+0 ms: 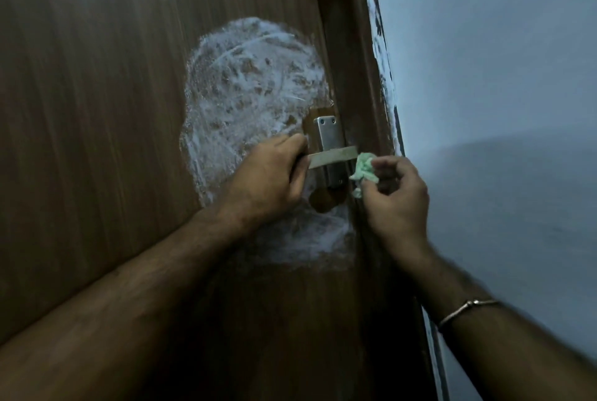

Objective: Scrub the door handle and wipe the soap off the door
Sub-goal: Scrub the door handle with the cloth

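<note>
Soapy wooden door [97, 110], blue wall [500, 77]

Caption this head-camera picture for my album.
Left hand grips door handle; right hand pinches green scrubber; soap smears door.

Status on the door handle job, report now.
Left hand grips the handle. Right hand pinches a green cloth at the handle's tip. Soap still smeared on the door. Nothing in the way.

Pale blue wall [500, 77] w/ ragged paint edge, thin metal bangle [465, 308] lower rt.
</note>
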`<move>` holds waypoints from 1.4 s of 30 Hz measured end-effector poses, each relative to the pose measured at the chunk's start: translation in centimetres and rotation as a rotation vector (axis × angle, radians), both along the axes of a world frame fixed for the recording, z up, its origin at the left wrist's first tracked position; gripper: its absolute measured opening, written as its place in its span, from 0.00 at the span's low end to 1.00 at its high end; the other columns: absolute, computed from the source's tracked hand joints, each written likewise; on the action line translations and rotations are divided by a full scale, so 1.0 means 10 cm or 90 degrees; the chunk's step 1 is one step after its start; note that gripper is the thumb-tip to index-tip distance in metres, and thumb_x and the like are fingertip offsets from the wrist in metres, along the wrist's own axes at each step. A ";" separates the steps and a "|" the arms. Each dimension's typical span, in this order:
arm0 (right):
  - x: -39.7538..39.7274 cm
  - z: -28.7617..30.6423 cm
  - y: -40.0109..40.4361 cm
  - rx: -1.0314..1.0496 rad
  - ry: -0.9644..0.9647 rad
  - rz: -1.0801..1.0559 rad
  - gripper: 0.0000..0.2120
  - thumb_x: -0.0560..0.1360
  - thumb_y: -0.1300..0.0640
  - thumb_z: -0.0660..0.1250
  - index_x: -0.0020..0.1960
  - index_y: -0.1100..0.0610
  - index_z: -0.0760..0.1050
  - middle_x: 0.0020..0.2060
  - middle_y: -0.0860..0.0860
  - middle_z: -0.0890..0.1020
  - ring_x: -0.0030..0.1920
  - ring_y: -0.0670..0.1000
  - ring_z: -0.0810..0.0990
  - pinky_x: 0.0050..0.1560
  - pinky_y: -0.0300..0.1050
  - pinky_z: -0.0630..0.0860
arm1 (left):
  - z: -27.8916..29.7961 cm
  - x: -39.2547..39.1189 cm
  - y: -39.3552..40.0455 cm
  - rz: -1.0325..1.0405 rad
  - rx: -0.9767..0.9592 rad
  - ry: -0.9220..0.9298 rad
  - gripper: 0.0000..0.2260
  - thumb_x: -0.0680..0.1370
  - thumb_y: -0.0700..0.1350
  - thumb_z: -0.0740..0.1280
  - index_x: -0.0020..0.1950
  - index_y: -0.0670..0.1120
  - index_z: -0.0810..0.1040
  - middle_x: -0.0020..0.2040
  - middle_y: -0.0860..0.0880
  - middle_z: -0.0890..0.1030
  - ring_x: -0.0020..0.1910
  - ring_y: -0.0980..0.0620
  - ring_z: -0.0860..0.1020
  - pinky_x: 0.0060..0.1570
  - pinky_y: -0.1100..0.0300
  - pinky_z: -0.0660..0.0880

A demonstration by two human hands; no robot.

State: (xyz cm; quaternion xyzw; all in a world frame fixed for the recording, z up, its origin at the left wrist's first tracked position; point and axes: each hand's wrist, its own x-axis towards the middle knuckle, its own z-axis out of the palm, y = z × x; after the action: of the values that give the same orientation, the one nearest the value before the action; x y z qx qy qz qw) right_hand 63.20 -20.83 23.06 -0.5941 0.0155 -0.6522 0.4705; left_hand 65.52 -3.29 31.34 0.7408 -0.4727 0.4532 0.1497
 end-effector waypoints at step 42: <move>0.02 0.16 -0.01 -0.007 -0.065 -0.097 0.09 0.73 0.64 0.70 0.52 0.55 0.80 0.49 0.51 0.83 0.49 0.50 0.81 0.51 0.34 0.73 | 0.18 -0.16 -0.06 0.124 0.089 0.014 0.05 0.77 0.46 0.70 0.47 0.48 0.74 0.41 0.54 0.72 0.37 0.59 0.71 0.34 0.65 0.67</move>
State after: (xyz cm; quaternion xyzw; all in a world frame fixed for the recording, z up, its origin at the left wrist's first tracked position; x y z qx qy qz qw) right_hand 63.44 -20.96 24.61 -0.5596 0.0331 -0.7156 0.4168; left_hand 63.93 -3.86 33.16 0.7967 -0.4277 0.4230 0.0582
